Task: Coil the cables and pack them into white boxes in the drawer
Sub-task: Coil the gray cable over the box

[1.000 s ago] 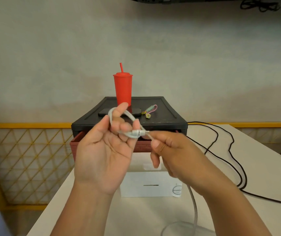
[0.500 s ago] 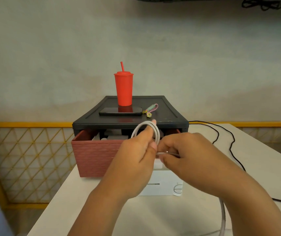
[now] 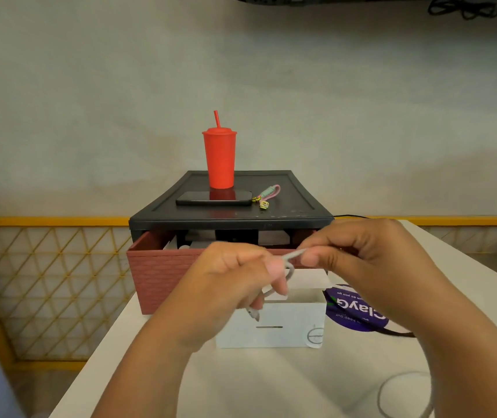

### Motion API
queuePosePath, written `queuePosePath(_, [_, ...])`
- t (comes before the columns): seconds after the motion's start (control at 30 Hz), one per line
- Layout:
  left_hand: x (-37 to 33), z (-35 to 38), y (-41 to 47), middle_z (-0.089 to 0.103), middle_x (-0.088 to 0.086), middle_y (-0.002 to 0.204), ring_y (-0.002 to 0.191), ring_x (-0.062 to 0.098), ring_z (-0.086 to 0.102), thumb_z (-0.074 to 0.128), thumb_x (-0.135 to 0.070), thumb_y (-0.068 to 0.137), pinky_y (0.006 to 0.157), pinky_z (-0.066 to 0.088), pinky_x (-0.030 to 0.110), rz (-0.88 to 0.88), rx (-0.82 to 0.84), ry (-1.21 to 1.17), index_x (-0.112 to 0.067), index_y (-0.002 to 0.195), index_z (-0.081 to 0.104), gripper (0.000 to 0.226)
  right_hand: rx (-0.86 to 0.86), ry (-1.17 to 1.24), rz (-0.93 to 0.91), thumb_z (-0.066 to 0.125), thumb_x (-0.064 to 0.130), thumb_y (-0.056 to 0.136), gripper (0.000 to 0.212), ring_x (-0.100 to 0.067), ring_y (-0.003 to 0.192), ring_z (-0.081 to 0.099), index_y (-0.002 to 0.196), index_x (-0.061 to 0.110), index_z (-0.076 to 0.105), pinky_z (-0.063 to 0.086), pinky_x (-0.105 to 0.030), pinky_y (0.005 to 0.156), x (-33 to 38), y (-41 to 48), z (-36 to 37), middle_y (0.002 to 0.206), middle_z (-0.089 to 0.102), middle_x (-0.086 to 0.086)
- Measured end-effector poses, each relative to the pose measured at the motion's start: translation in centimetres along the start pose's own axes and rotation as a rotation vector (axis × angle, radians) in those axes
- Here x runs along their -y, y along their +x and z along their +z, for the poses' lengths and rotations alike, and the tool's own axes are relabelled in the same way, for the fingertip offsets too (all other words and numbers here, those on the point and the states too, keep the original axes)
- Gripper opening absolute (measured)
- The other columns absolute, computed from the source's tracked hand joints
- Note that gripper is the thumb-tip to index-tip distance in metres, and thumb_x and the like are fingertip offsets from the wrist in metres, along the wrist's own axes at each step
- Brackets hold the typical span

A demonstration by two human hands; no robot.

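Left hand (image 3: 232, 285) grips the coil of white cable (image 3: 294, 254), right hand (image 3: 370, 267) pinches the free run — best kept taut, loops even.

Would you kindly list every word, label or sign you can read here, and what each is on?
"ClayG": upside down on the purple label, rest hidden behind the right hand.
Its small print: too blurred.
On the white box: a round seal with an e-like sign, no words.

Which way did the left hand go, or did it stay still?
Yes. The left hand dropped from the black cabinet top down to the red drawer front.
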State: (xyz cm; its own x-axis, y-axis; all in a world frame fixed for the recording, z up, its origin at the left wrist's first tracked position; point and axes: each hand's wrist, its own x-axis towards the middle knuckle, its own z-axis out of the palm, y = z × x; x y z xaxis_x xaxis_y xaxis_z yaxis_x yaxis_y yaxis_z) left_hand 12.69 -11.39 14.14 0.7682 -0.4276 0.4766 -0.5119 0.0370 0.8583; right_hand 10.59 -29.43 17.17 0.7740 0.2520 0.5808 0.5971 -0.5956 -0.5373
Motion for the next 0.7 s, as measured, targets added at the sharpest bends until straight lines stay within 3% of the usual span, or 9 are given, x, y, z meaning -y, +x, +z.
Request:
queuePosePath(0.07, [-0.2, 0.0, 0.0, 0.027, -0.014, 0.036, 0.034, 0.002, 0.03, 0.061, -0.036, 0.067, 0.048, 0.041, 0.017, 0.001, -0.067, -0.317, -0.019, 0.054, 0.068, 0.022, -0.044, -0.021, -0.026, 0.059, 0.05, 0.079, 0.013, -0.002, 0.068, 0.057, 0.082, 0.04, 0.066, 0.042, -0.016, 0.06, 0.0, 0.2, 0.5, 0.068, 0.063, 0.018])
queuePosePath(0.13, [0.1, -0.1, 0.2, 0.02, -0.011, 0.04, 0.034, 0.002, 0.024, 0.07, -0.032, 0.068, 0.047, 0.043, 0.018, 0.031, -0.084, -0.623, -0.013, 0.065, 0.072, 0.019, -0.066, -0.124, -0.034, 0.046, 0.05, 0.086, 0.023, -0.01, 0.064, 0.05, 0.077, 0.034, 0.061, 0.038, -0.024, 0.057, -0.1, 0.3, 1.1, 0.068, 0.058, 0.005])
queuePosePath(0.2, [0.6, -0.5, 0.5, 0.027, -0.005, 0.045, 0.04, 0.006, 0.028, 0.062, -0.033, 0.082, 0.057, 0.049, 0.021, 0.074, 0.071, -0.911, -0.003, 0.093, 0.072, 0.033, -0.043, -0.191, -0.006, 0.039, 0.043, 0.094, 0.027, -0.014, 0.062, 0.048, 0.074, 0.034, 0.054, 0.038, -0.029, 0.056, 0.1, 0.4, 1.8, 0.062, 0.053, -0.001])
queuePosePath(0.27, [0.7, -0.9, 0.6, 0.046, 0.002, 0.053, 0.049, 0.01, 0.045, 0.049, -0.027, 0.095, 0.074, 0.052, 0.027, 0.099, 0.184, -1.086, 0.007, 0.119, 0.057, 0.043, 0.01, -0.192, 0.027, 0.038, 0.037, 0.096, 0.023, -0.013, 0.065, 0.051, 0.086, 0.028, 0.057, 0.042, -0.033, 0.06, 0.4, 0.5, 2.3, 0.065, 0.055, 0.002])
queuePosePath(0.37, [1.0, -1.1, 0.8, 0.057, 0.012, 0.07, 0.064, 0.021, 0.056, 0.041, -0.025, 0.099, 0.091, 0.046, 0.034, 0.095, 0.171, -1.161, 0.013, 0.136, 0.033, 0.054, 0.053, -0.214, 0.05, 0.038, 0.037, 0.096, 0.022, -0.011, 0.067, 0.05, 0.088, 0.024, 0.054, 0.04, -0.03, 0.058, 1.0, 0.5, 2.8, 0.068, 0.054, 0.007])
queuePosePath(0.5, [1.2, -1.2, 0.7, 0.058, 0.019, 0.087, 0.08, 0.027, 0.057, 0.036, -0.031, 0.101, 0.107, 0.033, 0.039, 0.073, 0.095, -1.163, 0.009, 0.14, 0.007, 0.063, 0.094, -0.281, 0.085, 0.038, 0.037, 0.096, 0.022, -0.007, 0.059, 0.042, 0.077, 0.029, 0.046, 0.027, -0.019, 0.048, 1.6, 0.5, 2.7, 0.062, 0.045, 0.01])
queuePosePath(0.63, [1.1, -1.4, 0.4, 0.06, 0.022, 0.097, 0.089, 0.029, 0.06, 0.037, -0.029, 0.1, 0.114, 0.026, 0.04, 0.116, -0.018, -1.092, 0.011, 0.137, 0.011, 0.061, 0.206, -0.25, 0.119, 0.041, 0.035, 0.097, 0.028, -0.006, 0.057, 0.042, 0.07, 0.027, 0.046, 0.027, -0.02, 0.049, 1.9, 0.3, 2.8, 0.061, 0.044, 0.008])
queuePosePath(0.7, [0.7, -1.0, 0.6, 0.064, 0.018, 0.096, 0.087, 0.025, 0.063, 0.044, -0.029, 0.095, 0.108, 0.036, 0.039, 0.155, -0.101, -1.021, 0.012, 0.135, 0.025, 0.06, 0.284, -0.203, 0.129, 0.044, 0.032, 0.096, 0.027, -0.009, 0.059, 0.045, 0.071, 0.022, 0.049, 0.036, -0.026, 0.054, 1.9, 0.2, 3.2, 0.063, 0.046, 0.006])
